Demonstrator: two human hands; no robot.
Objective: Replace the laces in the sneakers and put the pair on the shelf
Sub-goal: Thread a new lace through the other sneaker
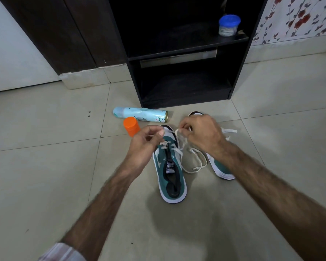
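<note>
Pinching a white lace [179, 146] at centre frame, my left hand [143, 147] grips one end between thumb and forefinger while my right hand [201, 132] curls its fingers round the other. I see the lace threaded through the lower eyelets of the near green-and-white sneaker [170, 176], upright on the tiled floor [45, 166]. Its mate [219, 166] lies just right, partly under my right wrist. Above them stands the black shelf [186, 44]; a spray can [139, 114] and an orange-capped jar [131, 126] lie left.
</note>
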